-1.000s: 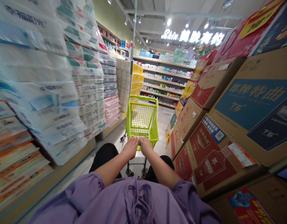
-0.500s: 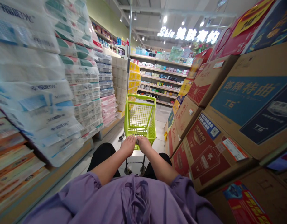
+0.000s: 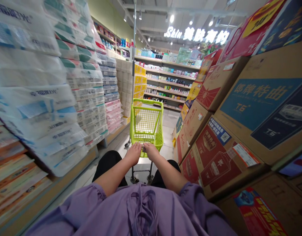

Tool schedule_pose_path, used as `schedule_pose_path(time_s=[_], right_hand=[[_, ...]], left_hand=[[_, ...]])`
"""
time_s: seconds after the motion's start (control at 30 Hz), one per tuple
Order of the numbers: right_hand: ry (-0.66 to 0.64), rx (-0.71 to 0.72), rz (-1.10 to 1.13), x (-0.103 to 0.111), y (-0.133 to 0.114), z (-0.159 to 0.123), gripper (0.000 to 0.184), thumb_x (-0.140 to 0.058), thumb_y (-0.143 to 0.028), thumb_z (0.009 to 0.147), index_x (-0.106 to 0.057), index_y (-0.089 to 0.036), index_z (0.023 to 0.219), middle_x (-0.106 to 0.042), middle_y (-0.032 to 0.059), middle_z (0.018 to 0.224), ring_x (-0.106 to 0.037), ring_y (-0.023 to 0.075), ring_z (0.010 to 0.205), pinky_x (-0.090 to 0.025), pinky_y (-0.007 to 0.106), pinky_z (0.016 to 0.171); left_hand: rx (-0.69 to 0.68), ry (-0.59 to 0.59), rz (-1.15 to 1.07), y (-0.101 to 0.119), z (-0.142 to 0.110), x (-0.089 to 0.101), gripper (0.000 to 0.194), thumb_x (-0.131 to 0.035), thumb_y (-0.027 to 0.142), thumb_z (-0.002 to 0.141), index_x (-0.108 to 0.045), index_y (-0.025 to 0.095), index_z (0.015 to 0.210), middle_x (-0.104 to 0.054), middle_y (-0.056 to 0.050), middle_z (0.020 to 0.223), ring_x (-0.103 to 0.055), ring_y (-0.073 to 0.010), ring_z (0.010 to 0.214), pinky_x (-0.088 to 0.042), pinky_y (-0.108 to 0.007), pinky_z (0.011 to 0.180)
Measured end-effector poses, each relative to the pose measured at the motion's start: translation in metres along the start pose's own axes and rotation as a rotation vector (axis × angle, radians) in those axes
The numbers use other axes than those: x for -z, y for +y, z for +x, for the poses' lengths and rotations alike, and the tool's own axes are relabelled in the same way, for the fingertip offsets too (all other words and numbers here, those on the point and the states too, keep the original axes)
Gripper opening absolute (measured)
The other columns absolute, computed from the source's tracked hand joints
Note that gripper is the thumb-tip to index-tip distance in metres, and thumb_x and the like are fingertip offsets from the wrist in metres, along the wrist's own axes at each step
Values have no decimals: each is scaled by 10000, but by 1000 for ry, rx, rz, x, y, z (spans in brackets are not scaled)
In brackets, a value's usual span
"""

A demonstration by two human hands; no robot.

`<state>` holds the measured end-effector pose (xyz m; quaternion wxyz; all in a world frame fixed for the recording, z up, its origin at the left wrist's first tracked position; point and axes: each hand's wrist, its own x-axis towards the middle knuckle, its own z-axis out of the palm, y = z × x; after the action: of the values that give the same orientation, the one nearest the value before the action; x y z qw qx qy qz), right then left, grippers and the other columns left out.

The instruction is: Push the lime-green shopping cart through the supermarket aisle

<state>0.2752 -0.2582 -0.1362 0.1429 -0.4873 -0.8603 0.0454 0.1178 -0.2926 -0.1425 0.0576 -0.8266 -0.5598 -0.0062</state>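
Observation:
A lime-green shopping cart [image 3: 131,126] stands in front of me on dark legs with wheels, its mesh basket showing nothing inside. My left hand [image 3: 134,153] rests on the near handle end of the cart, fingers curled over it. Close beside it, my right hand [image 3: 151,151] grips the same handle from the right. The two hands almost touch, and the handle is mostly covered by them. Both forearms reach forward from purple sleeves.
Stacked tissue packs [image 3: 52,98] line the left side on a low platform. Cardboard cartons [image 3: 259,98] are piled along the right. Shelves of small boxed goods [image 3: 168,80] cross the far end, and a thin metal pole [image 3: 133,62] rises beyond the cart's left side.
The view has shifted very slightly, with the cart and hands a little further left in the picture. Both hands keep their hold on the handle.

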Motion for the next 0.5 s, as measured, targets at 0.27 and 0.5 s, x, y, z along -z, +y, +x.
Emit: schedule_pose_path(time_s=[0.27,0.5], right_hand=[[13,-125,-54,10,34,-20,422,-447,-56,842,-592,-172,1222,-623,106,1222,-528,209,1137,-341,306,990],[15,-74,-44,-1,6,-12,463,-437,-89,880,-518,-224,1316,-562,72,1329,-475,182,1215,-296,307,1041]], left_hand=[[43,-10,-11,6,-1,2,707,-459,63,775,-265,-32,1449,-260,-265,1523,-204,-349,1434,-190,-456,1161],[55,33,13,-2,-6,-3,713,-459,78,786,-264,36,1470,-273,-249,1524,-207,-343,1436,-181,-488,1156]])
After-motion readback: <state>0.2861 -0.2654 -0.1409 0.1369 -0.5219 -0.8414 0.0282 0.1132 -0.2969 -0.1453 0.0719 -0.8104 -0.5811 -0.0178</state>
